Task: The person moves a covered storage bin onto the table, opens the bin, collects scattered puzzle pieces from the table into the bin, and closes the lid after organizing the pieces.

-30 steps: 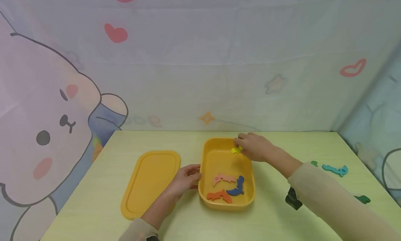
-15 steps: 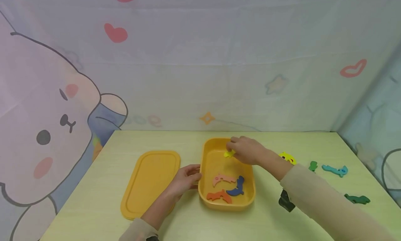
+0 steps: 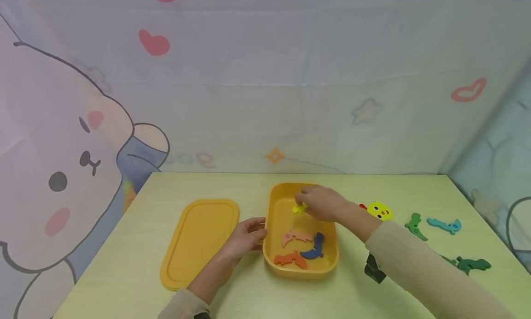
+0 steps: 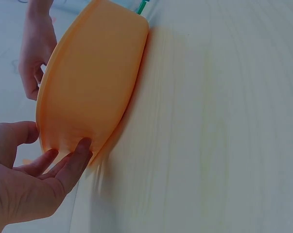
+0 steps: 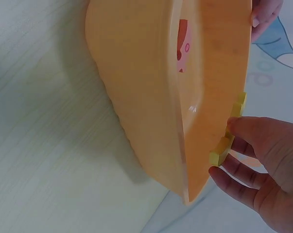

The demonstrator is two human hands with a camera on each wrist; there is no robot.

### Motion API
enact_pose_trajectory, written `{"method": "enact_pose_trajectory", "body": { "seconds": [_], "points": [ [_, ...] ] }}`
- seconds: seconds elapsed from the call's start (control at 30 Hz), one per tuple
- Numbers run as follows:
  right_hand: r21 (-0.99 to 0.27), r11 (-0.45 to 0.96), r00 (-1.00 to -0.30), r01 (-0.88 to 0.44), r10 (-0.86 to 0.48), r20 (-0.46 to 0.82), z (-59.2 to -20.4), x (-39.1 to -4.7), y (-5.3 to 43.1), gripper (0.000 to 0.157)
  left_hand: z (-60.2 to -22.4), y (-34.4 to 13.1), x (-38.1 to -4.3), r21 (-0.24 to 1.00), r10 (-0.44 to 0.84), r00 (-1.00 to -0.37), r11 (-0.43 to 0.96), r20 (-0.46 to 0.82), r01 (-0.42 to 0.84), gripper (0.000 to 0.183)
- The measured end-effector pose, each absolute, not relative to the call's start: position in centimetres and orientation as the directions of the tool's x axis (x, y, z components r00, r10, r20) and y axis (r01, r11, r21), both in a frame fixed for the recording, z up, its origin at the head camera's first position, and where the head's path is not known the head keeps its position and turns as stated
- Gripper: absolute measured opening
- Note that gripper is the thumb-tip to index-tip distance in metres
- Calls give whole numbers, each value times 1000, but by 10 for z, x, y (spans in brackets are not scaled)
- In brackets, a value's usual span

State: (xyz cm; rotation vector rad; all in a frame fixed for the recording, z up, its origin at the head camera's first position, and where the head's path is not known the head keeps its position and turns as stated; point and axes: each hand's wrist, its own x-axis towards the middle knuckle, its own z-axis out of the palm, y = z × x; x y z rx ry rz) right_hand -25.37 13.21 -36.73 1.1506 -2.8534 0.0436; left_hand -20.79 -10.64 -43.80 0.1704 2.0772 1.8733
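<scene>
In the head view my right hand (image 3: pixel 317 203) is over the far part of an orange-yellow box (image 3: pixel 265 259). It pinches a small flat yellow toy piece (image 5: pixel 221 151) between thumb and fingers, above the box floor. My left hand (image 3: pixel 244 237) is at the box's left side; in the left wrist view its fingertips (image 4: pixel 83 144) touch the outer wall and its thumb is at the rim. Inside the box lie a pink piece (image 3: pixel 297 236), a dark blue piece (image 3: pixel 314 247) and an orange-red piece (image 3: pixel 292 260), each flat with notches.
A matching flat lid (image 3: pixel 201 240) lies left of the box. On the right are a yellow chick-face piece (image 3: pixel 379 210), a green piece (image 3: pixel 415 226), a light blue piece (image 3: pixel 445 225) and a dark green piece (image 3: pixel 473 264). A printed curtain (image 3: pixel 290 79) hangs behind the table.
My right hand has moved left and slightly nearer over the box with the yellow piece, uncovering the chick-face piece and green pieces on the right. The left hand has stayed put.
</scene>
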Motion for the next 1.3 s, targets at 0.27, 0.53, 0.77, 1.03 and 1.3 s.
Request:
{"method": "enact_pose_trajectory", "body": {
  "seconds": [0.27, 0.53, 0.77, 1.03, 1.3],
  "points": [
    [17, 738, -738, -674, -674, 35, -368, -252, 129, 15, -438, -107, -208, 981, 306, -936, 139, -172, -135, 46],
    [45, 765, -766, -642, -643, 10, -369, -252, 132, 29, -438, -107, -208, 978, 299, -936, 149, -188, -149, 44],
    [63, 760, -759, -647, -650, 35, -369, -255, 138, 38, -439, -108, -209, 979, 303, -935, 144, -183, -144, 44],
    [46, 766, -764, -641, -643, 47, -368, -260, 148, 43, -438, -109, -210, 977, 296, -936, 156, -189, -148, 44],
    [21, 792, -789, -610, -610, 80, -366, -266, 166, 47, -436, -108, -208, 977, 291, -938, 158, -187, -146, 46]
  ]
}}
